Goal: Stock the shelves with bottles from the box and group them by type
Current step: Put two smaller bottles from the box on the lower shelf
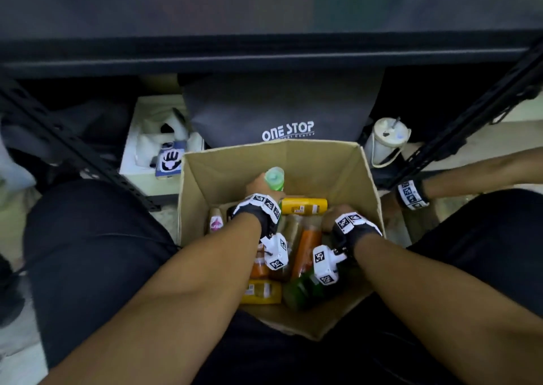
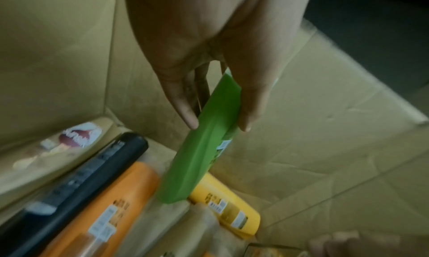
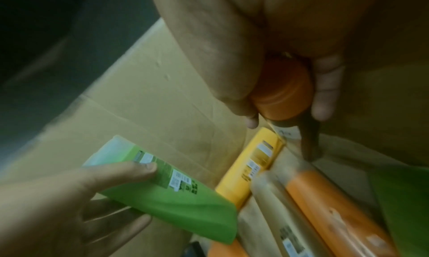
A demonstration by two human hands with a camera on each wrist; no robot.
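Observation:
An open cardboard box (image 1: pixel 293 155) stands between my knees with several bottles lying in it. My left hand (image 1: pixel 257 184) grips a green bottle (image 1: pixel 275 177) near its pale cap and holds it tilted above the others; the left wrist view shows thumb and fingers pinching the flat green bottle (image 2: pixel 199 160). My right hand (image 1: pixel 335 212) is down in the box at the right. There its fingers (image 3: pixel 325 95) curl round the orange cap (image 3: pixel 282 92) of a bottle whose body is mostly hidden.
In the box lie two yellow bottles (image 1: pixel 304 205), an orange bottle (image 1: pixel 307 249), a dark green one (image 1: pixel 305 290), a black one (image 2: pixel 92 169) and a beige one with a pink label (image 1: pixel 216 221). A dark shelf edge (image 1: pixel 264 52) runs above; a grey bag (image 1: pixel 282 114) stands behind. Another person's arm (image 1: pixel 411 193) is at the right.

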